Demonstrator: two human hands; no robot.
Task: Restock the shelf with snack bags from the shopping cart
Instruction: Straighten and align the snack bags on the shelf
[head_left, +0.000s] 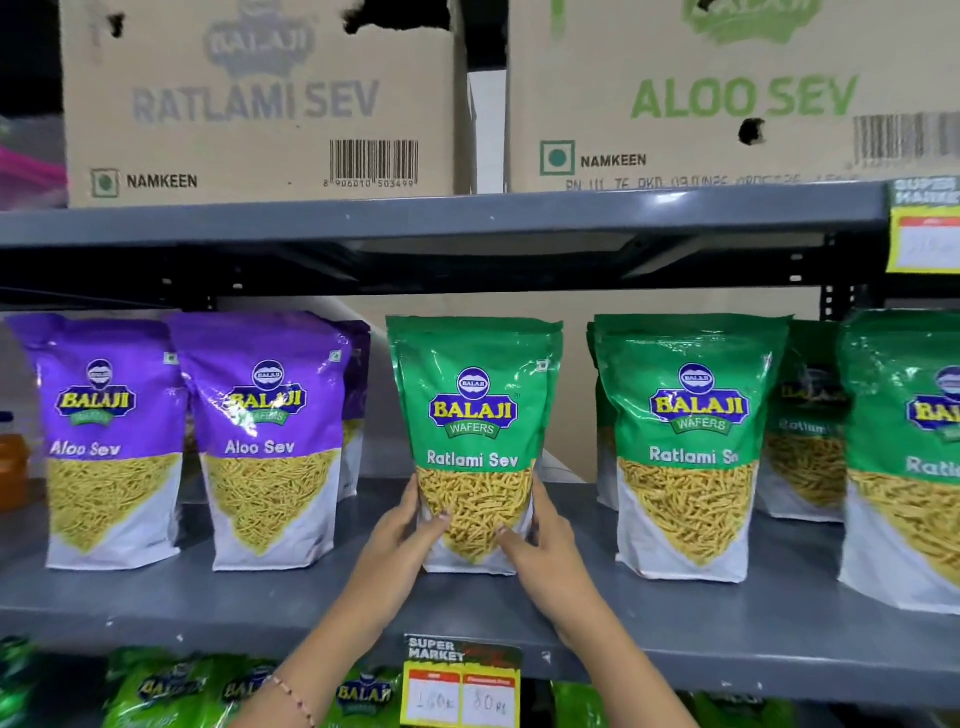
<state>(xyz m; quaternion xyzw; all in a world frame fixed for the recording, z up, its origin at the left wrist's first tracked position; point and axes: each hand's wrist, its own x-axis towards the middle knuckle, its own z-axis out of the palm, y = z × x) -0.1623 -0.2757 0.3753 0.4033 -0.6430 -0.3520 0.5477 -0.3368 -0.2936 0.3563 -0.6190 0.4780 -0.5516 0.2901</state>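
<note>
We have both hands on a green Ratlami Sev bag (474, 441) that stands upright on the grey shelf (675, 629), its white base resting on the shelf surface in the gap between the purple and green rows. Our left hand (402, 530) clasps the bag's lower left edge, thumb pressed on the clear window showing the yellow sev, and our right hand (540, 540) clasps the lower right edge in the same way, so the bag is gripped between the two. To the left stand two purple Aloo Sev bags (265, 441), with another one partly hidden behind them; to the right stands a second green Ratlami Sev bag (685, 447), apart from the one we hold, with more green bags behind and beside it. A yellow price tag (461, 686) hangs from the shelf's front lip just below our wrists. On the shelf above sit two cardboard cartons, one printed Ratlami Sev (260, 104) and one printed Aloo Sev (737, 98). Below, more green bags (171, 691) show only their tops
</note>
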